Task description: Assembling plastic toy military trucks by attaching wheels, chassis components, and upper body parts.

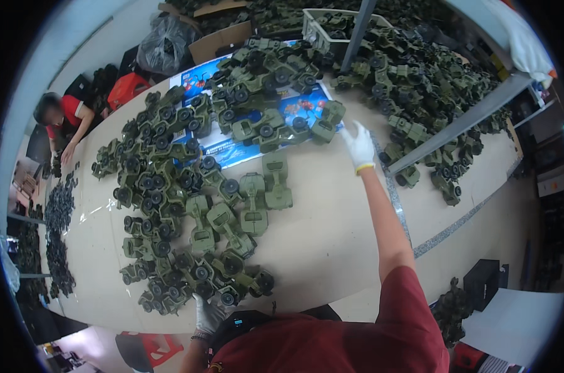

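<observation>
Several green toy military vehicles (pixel 189 205) with black wheels cover a pale table (pixel 332 236). My right hand (pixel 359 145), in a white glove, is stretched far out with fingers apart, just right of a green toy vehicle (pixel 327 122) lying on a blue printed sheet (pixel 248 149); it holds nothing. My left hand (pixel 207 313), also gloved, rests at the near table edge against the closest toy vehicles (pixel 229 283); whether it grips one is unclear.
A larger heap of the same toys (pixel 412 87) lies at the far right, past a grey metal post (pixel 459 123). Black wheels (pixel 58 230) are piled at the left. Another person in red (pixel 67 118) works at the far left. Cardboard boxes (pixel 220 38) stand behind.
</observation>
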The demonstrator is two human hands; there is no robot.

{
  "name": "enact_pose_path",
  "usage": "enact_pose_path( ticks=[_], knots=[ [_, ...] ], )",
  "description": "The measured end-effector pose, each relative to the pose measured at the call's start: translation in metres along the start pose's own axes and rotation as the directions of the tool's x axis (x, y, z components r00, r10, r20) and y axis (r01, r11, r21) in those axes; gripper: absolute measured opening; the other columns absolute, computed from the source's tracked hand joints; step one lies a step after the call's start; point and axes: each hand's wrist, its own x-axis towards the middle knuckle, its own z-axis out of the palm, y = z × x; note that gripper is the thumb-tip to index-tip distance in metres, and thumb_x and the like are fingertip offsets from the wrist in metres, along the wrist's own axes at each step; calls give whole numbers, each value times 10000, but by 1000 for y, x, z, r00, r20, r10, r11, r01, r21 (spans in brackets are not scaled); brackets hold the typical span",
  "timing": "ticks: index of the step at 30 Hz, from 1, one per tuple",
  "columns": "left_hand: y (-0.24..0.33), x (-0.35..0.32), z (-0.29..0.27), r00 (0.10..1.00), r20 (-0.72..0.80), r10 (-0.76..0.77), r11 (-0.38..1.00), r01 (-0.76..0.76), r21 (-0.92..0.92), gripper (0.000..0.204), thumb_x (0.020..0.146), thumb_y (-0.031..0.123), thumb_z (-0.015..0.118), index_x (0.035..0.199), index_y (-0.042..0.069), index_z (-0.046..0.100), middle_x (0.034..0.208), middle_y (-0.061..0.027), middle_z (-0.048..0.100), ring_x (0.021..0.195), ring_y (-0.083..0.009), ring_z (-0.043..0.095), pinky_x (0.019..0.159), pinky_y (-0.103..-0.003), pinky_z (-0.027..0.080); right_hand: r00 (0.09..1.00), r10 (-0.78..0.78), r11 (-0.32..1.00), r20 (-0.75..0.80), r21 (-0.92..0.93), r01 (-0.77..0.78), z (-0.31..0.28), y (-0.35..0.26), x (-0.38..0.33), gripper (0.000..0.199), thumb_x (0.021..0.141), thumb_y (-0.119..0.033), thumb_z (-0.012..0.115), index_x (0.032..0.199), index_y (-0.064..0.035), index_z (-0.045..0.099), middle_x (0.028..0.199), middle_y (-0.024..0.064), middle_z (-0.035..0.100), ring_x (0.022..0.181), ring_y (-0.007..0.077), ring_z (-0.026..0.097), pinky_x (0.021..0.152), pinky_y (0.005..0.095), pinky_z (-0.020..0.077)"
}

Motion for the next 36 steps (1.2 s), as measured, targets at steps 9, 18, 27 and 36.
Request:
enact_pose_path(
  ticks=[9, 18, 27, 36],
  knots=[
    [-18, 0, -6, 982, -169, 85, 996, -87, -6, 887, 843, 767, 506, 1557, 321, 228, 1593, -53, 318, 1409, -527, 324, 977, -879, 272, 946, 164, 985, 278, 0, -171, 89, 32, 127, 1019, 714, -786, 668, 1519, -206, 436, 1561, 240, 369, 1454, 455, 309, 1182, 497, 279],
    [-28, 4, -14, 942, -291, 166, 983, -182, -26, 841, 922, 722, 443, 1546, 175, 302, 1563, -87, 365, 1370, -408, 435, 1099, -652, 366, 784, -332, 831, 524, 556, -20, 150, -26, 74, 595, 841, -196, 774, 1394, -72, 591, 1331, 85, 621, 1206, 200, 574, 1028, 312, 421],
    [6, 11, -24, 886, -359, 294, 933, -347, -91, 791, 890, 630, 641, 1525, 278, 325, 1496, -34, 432, 1204, -300, 550, 901, -509, 494, 667, -402, 718, 627, 668, -196, 170, -51, -10, 606, 936, -17, 580, 1517, -10, 408, 1454, 93, 515, 1274, 186, 534, 1075, 303, 409],
    [122, 11, -71, 813, -391, 432, 853, -509, -117, 727, 881, 695, 610, 1401, 230, 409, 1313, -48, 564, 834, -215, 601, 621, -359, 414, 709, -340, 604, 618, 721, -339, 195, -142, -119, 616, 965, -11, 568, 1544, -31, 360, 1507, 92, 463, 1356, 200, 462, 1149, 343, 340]
  ],
)
